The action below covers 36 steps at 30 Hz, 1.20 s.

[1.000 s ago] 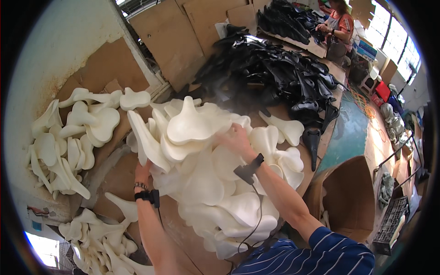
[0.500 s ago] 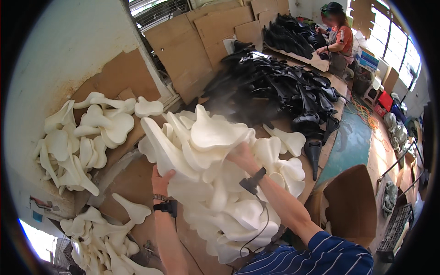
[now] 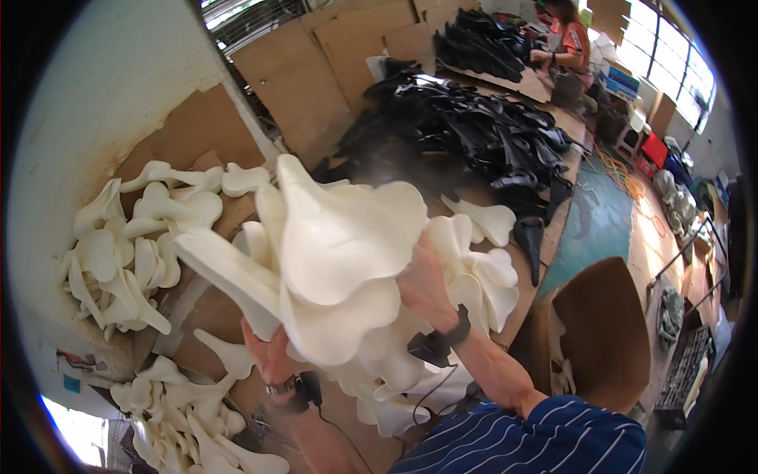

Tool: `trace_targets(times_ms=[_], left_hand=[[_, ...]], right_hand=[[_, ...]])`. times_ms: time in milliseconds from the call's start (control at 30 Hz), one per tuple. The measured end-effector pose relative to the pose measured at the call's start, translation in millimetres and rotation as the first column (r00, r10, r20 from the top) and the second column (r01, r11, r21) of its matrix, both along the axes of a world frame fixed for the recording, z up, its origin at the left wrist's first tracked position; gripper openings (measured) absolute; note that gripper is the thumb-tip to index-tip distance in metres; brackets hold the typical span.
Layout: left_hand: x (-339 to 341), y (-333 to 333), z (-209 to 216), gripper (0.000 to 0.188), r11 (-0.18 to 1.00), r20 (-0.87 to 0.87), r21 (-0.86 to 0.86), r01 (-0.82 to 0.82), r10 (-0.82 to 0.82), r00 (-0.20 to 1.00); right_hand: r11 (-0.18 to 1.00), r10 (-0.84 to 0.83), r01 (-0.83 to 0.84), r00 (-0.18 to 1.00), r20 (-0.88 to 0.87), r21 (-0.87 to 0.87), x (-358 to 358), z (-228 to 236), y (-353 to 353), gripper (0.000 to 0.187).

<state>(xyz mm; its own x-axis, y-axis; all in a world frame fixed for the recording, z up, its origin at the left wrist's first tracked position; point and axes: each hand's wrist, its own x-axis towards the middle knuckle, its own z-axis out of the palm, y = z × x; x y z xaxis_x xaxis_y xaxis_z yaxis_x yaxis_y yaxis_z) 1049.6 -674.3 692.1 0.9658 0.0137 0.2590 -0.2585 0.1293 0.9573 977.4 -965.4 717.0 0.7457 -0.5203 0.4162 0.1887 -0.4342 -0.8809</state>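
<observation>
Between my two hands is a bunch of cream foam bicycle saddle pads (image 3: pixel 343 237), raised close to the camera with their narrow noses up and to the left. My left hand (image 3: pixel 270 355) grips its lower left side, thumb along the edge. On the other side my right hand (image 3: pixel 426 280) presses in, its fingertips hidden behind the wide ends of the pads. More loose pads (image 3: pixel 379 387) lie under the bunch, and another group of pads (image 3: pixel 478 280) sits just right of my right hand.
Cream pads are heaped at left (image 3: pixel 118 245) and lower left (image 3: pixel 181 411). A big pile of black saddle pieces (image 3: pixel 474 134) covers the far bench. An open cardboard box (image 3: pixel 604 332) stands at right. A co-worker in orange (image 3: pixel 570 47) is at the far end; an orange cord (image 3: pixel 624 178) lies beyond.
Both hands have lifted a bunch of pads off the central pile, toward the camera and a little left. The pile below looks smaller. The whole view has shifted slightly.
</observation>
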Motion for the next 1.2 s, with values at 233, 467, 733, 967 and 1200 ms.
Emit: trace_targets(times_ms=[233,467,733,967,1200], left_hand=[[-23.8,-4.3,24.3,0.056,1.0,0.065,0.005,0.015,-0.015,0.998],[-120.6,-130.3,117.3,0.079,0.958,0.117,0.063,0.281,-0.286,0.951],[-246.5,-303.3,32.8,0.087,0.663,0.286,0.368,0.652,-0.748,0.599],[-292.5,-310.6,-94.1,0.089,0.095,-0.141,0.652,0.752,-0.96,0.244],[-183.1,-163.6,-66.8,0.045,0.65,-0.261,0.436,0.622,-0.57,0.779]], right_hand=[[0.996,-0.025,0.013,0.991,0.129,0.09,-63.4,45.2,-19.1,0.052],[0.977,-0.099,0.091,0.995,-0.033,-0.195,-205.5,80.4,-70.2,0.05],[0.8,-0.601,0.555,0.733,-0.32,-0.228,-471.5,-24.6,-162.7,0.048],[0.434,-0.723,0.187,-0.512,-0.464,-0.881,-571.4,-163.4,-209.2,0.043],[0.951,-0.308,0.181,0.654,-0.691,-0.252,-361.9,-228.2,-133.2,0.052]])
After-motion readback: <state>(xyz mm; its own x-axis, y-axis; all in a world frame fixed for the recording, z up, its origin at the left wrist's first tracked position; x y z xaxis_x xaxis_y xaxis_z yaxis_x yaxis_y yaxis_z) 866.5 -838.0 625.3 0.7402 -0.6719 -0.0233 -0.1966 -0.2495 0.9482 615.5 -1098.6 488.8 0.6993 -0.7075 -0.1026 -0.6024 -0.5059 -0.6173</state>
